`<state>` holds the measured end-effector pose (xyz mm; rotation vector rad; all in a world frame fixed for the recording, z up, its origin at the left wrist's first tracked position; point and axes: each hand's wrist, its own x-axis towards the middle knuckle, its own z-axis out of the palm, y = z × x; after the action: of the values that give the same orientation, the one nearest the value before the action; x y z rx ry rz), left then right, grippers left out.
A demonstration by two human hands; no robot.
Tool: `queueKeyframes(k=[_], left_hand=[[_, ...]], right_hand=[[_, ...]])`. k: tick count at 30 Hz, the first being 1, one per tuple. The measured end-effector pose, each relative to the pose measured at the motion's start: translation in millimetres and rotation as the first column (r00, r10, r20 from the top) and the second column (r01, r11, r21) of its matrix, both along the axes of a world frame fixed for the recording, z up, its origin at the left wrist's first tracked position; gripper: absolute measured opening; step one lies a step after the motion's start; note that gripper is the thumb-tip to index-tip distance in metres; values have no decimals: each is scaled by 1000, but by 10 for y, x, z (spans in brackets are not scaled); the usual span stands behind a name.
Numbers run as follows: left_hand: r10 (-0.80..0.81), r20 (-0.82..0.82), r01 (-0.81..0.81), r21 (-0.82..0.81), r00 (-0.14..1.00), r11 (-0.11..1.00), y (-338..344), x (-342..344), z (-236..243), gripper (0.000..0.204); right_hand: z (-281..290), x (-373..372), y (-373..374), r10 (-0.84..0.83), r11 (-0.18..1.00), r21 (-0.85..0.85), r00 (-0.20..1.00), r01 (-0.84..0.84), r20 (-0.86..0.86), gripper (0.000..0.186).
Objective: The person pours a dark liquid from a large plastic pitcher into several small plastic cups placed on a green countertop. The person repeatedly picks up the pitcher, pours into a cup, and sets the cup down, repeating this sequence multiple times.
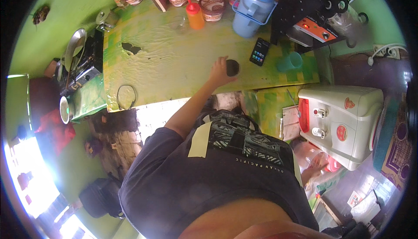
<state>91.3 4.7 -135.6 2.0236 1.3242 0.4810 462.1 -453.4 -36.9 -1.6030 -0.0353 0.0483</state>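
Observation:
On the green and yellow table cover (174, 71), my left hand (221, 72) curls its fingers around the side of a small dark round object (232, 68), seen from above; I cannot tell whether it is a cup or a lid. A black phone (260, 52) with its screen lit lies just to the right of it. Low at the right, my right hand (314, 169) reaches down past my body among clear plastic and a pinkish-red item (332, 164). Its fingers are smeared, and what they touch cannot be made out.
A blue jug (254, 12), an orange sauce bottle (194, 16) and several lidded tubs (212, 7) line the table's back. A green cup (291, 61) stands right of the phone. At right is a white water dispenser (344, 121); at left, a stove (85, 62).

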Motion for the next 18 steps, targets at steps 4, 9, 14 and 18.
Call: queueKeyframes(k=[4, 9, 14, 18], left_hand=[[-14, 34, 14, 15, 999, 1000, 38, 45, -77, 104], [-11, 2, 11, 98, 1000, 995, 20, 57, -46, 103], [-38, -61, 43, 73, 997, 996, 41, 99, 22, 100], [-31, -88, 37, 60, 996, 998, 42, 99, 30, 97]], right_hand=[[-362, -192, 493, 86, 961, -275, 968, -18, 236, 61], [-699, -448, 825, 210, 842, -537, 883, 55, 419, 69], [-870, -509, 925, 186, 805, -583, 887, 110, 424, 71], [-967, -522, 952, 167, 790, -599, 896, 128, 411, 72]])
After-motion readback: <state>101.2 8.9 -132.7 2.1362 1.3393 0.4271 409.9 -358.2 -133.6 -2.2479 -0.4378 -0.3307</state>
